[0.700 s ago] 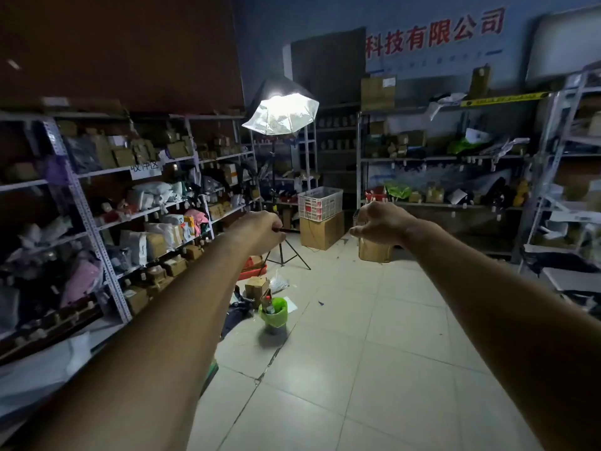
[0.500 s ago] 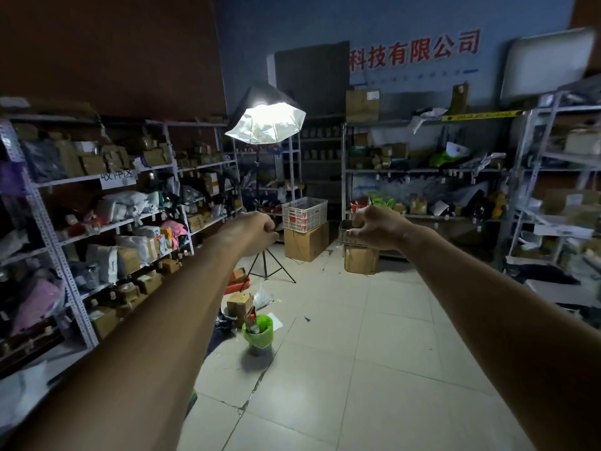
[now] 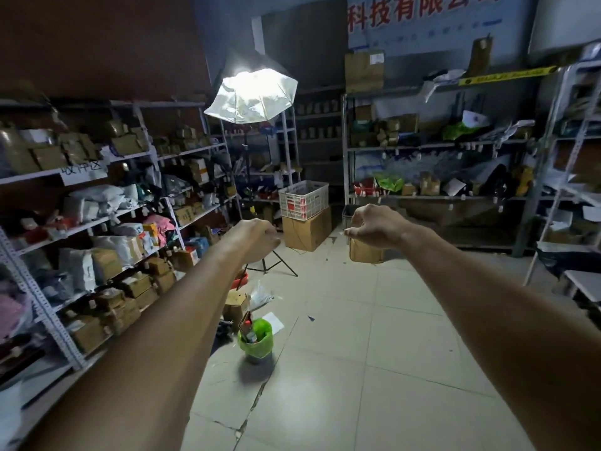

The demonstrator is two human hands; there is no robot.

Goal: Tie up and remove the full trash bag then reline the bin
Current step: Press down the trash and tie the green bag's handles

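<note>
A small bin lined with a green trash bag [image 3: 257, 340] stands on the tiled floor ahead, left of centre, with a bottle and cardboard sticking out of its top. Both my arms are stretched straight out above the floor, well short of the bin. My left hand [image 3: 252, 237] is curled into a loose fist with nothing visible in it. My right hand [image 3: 374, 226] has its fingers bent and pinched together, and it seems to hold nothing.
Metal shelves full of boxes and parcels [image 3: 97, 222] run along the left. A lit softbox on a tripod [image 3: 250, 92], a white crate on a cardboard box [image 3: 304, 216] and a small brown box [image 3: 364, 252] stand ahead. Loose boxes and paper [image 3: 237, 304] lie beside the bin.
The view has moved closer to the bin and shifted; the bin sits nearer the centre. Both arms stay outstretched with the fingers curled.
</note>
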